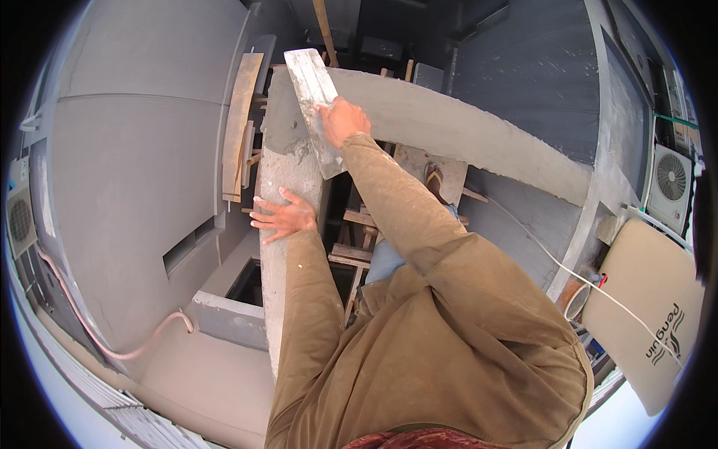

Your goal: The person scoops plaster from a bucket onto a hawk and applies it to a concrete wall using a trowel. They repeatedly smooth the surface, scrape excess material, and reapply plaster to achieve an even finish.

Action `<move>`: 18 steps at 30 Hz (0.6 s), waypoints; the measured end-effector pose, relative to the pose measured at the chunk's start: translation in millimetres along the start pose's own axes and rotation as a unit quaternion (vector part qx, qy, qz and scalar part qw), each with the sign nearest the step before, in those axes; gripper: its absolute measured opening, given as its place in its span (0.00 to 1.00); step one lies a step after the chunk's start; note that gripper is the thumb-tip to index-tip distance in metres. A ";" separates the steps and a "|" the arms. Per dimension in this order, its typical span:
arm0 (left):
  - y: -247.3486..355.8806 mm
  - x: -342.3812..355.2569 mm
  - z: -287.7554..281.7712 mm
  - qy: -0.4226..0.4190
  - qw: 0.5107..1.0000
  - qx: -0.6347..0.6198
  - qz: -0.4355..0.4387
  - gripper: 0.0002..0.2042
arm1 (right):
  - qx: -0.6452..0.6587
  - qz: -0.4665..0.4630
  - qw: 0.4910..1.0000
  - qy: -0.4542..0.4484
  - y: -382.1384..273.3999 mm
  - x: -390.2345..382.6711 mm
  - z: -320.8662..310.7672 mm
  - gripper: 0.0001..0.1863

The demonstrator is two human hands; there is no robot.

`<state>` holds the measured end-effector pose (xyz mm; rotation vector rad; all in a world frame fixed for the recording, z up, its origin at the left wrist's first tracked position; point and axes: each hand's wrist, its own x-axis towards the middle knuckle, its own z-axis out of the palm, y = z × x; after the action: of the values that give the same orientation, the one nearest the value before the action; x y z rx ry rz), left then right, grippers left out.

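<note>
Clasped around the handle of a long plastering float, the right hand has its grip pressed together on the tool, whose flat grey face lies against the top of a wet cement parapet wall at its corner. Left hand lies flat on the drier top of the same wall, its grip spread, fingers fanned out and holding nothing. Both arms wear a mud-flecked brown long-sleeved shirt.

Below the arms, between the wall's two runs, a wooden scaffold of planks and poles shows, with one foot in a sandal standing on a board. At the lower right a small round bucket sits near a large beige tank; what the bucket holds cannot be made out. A white cord runs across the wall toward the tank.

Further off on the left, a wooden plank leans on edge beside the wall corner, and a pinkish hose curves along a grey roof far below. An outdoor air-conditioner unit is fixed on the right.
</note>
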<state>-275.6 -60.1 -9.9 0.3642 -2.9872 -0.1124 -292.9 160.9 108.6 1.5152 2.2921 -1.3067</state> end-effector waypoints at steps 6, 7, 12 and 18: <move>3.3 -1.9 4.2 0.021 1.000 0.003 0.002 0.36 | 0.038 -0.054 0.990 -0.122 -47.4 7.5 32.0 0.27; 0.5 0.2 7.1 0.016 1.000 0.020 -0.001 0.37 | 0.062 -0.064 0.987 -0.137 -48.2 0.9 35.5 0.28; -1.9 -0.4 12.8 0.019 1.000 0.003 -0.004 0.38 | 0.229 -0.166 0.952 -0.114 34.9 -23.3 4.6 0.31; -8.2 2.7 25.1 0.050 0.998 -0.028 0.000 0.38 | 0.484 -0.019 0.875 0.007 251.2 -61.7 -138.4 0.35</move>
<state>-279.7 -67.2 -35.2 0.3531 -2.8792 -0.1735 -14.6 247.9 76.6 1.6341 1.6807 -2.6874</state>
